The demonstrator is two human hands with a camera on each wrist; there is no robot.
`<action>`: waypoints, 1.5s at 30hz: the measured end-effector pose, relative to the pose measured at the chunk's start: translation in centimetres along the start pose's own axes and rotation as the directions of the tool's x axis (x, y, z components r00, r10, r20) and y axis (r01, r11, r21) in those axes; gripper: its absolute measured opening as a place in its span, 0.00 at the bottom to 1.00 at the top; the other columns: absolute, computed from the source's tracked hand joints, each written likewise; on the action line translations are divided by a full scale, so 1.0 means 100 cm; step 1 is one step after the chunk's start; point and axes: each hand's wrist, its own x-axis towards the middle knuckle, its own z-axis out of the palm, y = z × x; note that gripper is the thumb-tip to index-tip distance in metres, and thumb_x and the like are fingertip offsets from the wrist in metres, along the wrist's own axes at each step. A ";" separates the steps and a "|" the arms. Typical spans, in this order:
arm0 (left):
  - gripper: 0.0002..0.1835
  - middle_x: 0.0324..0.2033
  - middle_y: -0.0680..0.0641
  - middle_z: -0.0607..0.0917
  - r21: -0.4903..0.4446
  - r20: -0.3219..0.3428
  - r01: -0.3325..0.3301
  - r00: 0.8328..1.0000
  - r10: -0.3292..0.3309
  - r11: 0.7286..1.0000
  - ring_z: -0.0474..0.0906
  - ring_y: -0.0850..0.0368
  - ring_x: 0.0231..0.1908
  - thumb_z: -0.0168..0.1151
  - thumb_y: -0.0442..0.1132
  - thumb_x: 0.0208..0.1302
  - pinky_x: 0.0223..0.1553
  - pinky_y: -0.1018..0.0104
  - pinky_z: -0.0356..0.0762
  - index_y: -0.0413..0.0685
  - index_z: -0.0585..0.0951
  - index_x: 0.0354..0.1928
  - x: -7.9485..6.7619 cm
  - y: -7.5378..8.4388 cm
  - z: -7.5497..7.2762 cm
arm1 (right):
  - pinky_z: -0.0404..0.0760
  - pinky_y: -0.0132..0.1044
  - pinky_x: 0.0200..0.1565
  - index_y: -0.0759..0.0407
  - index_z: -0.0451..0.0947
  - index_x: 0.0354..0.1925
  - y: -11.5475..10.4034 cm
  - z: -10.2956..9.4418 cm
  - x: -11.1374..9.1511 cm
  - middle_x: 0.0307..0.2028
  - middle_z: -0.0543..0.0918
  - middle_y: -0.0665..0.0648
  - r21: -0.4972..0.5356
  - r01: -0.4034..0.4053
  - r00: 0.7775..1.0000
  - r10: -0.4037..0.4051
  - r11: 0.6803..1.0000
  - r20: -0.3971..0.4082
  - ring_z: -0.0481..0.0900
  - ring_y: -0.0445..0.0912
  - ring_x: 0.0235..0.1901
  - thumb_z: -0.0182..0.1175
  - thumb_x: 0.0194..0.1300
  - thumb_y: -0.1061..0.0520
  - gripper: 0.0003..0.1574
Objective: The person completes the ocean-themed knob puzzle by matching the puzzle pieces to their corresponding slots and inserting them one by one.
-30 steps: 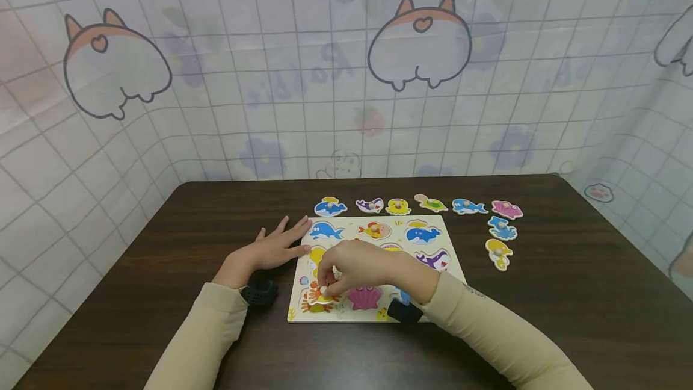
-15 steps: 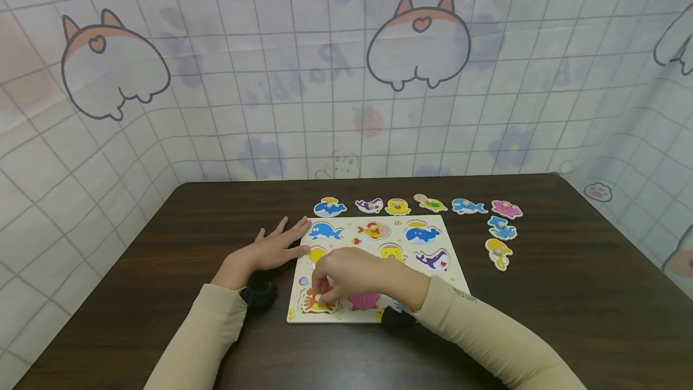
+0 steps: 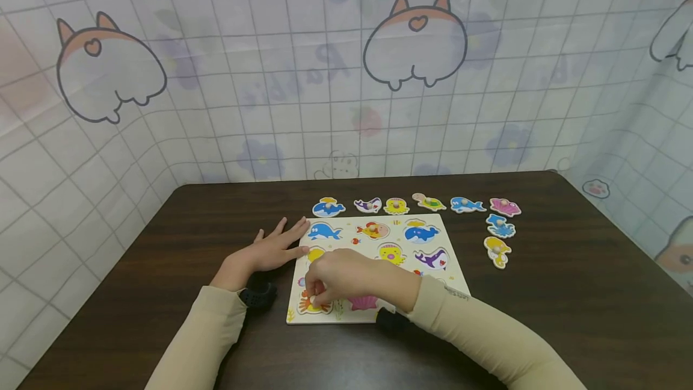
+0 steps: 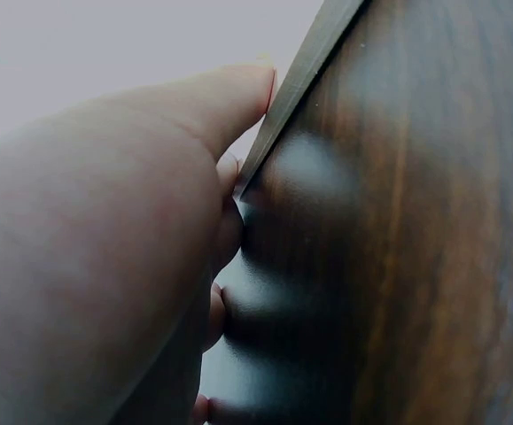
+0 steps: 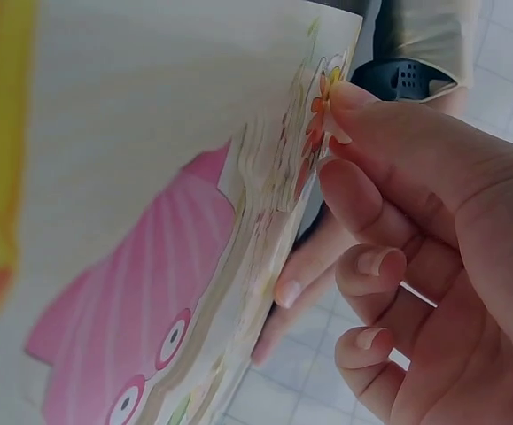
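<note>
Crab piece [image 3: 315, 309] and right hand [image 3: 338, 275] have shifted toward 8 o'clock on the board [image 3: 357, 318]; piece, long axis 9-to-3, is pinched at that nearer hand's 7 o'clock; left hand [image 3: 269, 253], fingers extended, lies toward the piece's 10 o'clock

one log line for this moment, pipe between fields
left grip: touching puzzle board edge | right grip: pinching crab piece at near-left corner | fish piece: on board | loose pieces: on table
</note>
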 end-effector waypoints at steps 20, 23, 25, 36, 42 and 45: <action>0.42 0.82 0.45 0.44 0.004 -0.014 -0.001 1.000 0.001 1.000 0.30 0.33 0.78 0.46 0.62 0.79 0.66 0.22 0.24 0.52 0.47 0.83 0.002 -0.007 0.002 | 0.72 0.28 0.33 0.47 0.89 0.38 -0.004 -0.002 0.002 0.24 0.78 0.38 0.022 -0.049 0.998 0.048 0.999 0.044 0.74 0.34 0.28 0.73 0.65 0.49 0.05; 0.42 0.82 0.44 0.44 0.001 -0.015 -0.003 1.000 0.003 1.000 0.30 0.33 0.78 0.46 0.62 0.79 0.66 0.22 0.24 0.52 0.47 0.83 0.001 -0.005 0.002 | 0.72 0.29 0.33 0.46 0.88 0.41 -0.004 -0.004 -0.002 0.25 0.78 0.38 0.015 -0.038 0.998 0.037 0.999 0.047 0.74 0.34 0.28 0.73 0.65 0.49 0.06; 0.42 0.82 0.44 0.44 -0.004 -0.015 -0.005 1.000 0.005 1.000 0.30 0.33 0.78 0.47 0.62 0.79 0.66 0.22 0.24 0.52 0.47 0.83 0.000 -0.004 0.002 | 0.73 0.29 0.33 0.46 0.89 0.44 -0.002 -0.006 -0.006 0.26 0.79 0.38 0.029 -0.039 0.998 0.038 0.999 0.041 0.75 0.34 0.29 0.72 0.66 0.48 0.09; 0.42 0.81 0.44 0.45 -0.020 -0.014 -0.006 1.000 0.005 1.000 0.30 0.33 0.78 0.49 0.60 0.79 0.66 0.22 0.24 0.51 0.47 0.83 0.001 -0.002 0.001 | 0.78 0.31 0.38 0.52 0.87 0.52 0.025 -0.024 -0.042 0.32 0.83 0.39 0.138 0.004 0.992 0.013 0.990 -0.122 0.76 0.36 0.32 0.69 0.69 0.50 0.15; 0.42 0.82 0.44 0.44 -0.023 -0.003 -0.002 1.000 0.002 1.000 0.28 0.34 0.78 0.48 0.61 0.79 0.67 0.23 0.24 0.52 0.46 0.83 0.000 -0.001 0.002 | 0.76 0.32 0.32 0.54 0.87 0.51 0.045 -0.031 -0.068 0.33 0.83 0.42 0.150 -0.008 0.967 0.046 0.989 -0.251 0.73 0.37 0.28 0.69 0.69 0.53 0.14; 0.43 0.82 0.45 0.44 -0.030 0.001 -0.004 1.000 0.004 1.000 0.28 0.35 0.78 0.48 0.62 0.78 0.67 0.24 0.23 0.52 0.46 0.83 -0.001 0.000 0.002 | 0.76 0.32 0.31 0.55 0.87 0.52 0.056 -0.034 -0.081 0.34 0.83 0.42 0.155 -0.021 0.954 0.066 0.988 -0.293 0.72 0.36 0.29 0.69 0.70 0.54 0.14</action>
